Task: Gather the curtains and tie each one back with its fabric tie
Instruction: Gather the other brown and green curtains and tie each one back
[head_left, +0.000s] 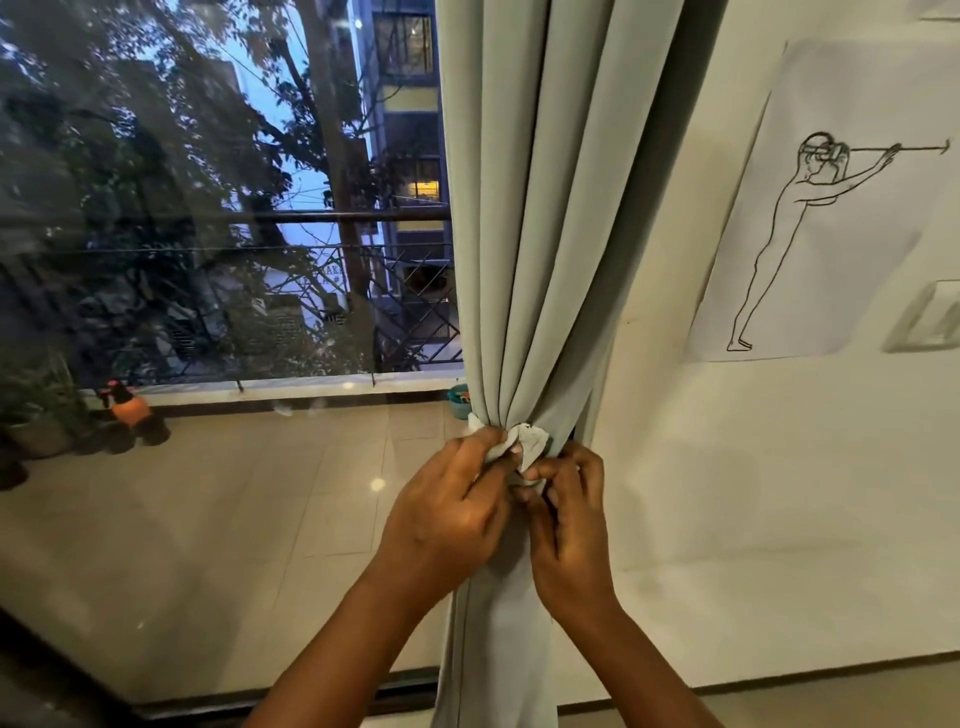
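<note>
Where curtain bunches, both hands pinch fabric tie.

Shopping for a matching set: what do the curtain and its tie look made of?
Curtain: smooth, matte, grey-green woven cloth, seemingly heavy, hanging in deep soft folds. Fabric tie: paler, thinner-looking cloth, crumpled where both hands pinch it.

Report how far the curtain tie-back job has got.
Done: the curtain is gathered into a bunch beside the wall. In hand: the left hand and right hand pinch the fabric tie at the bunch, working the knot. Left: finishing it; no other curtain is in view.
</note>
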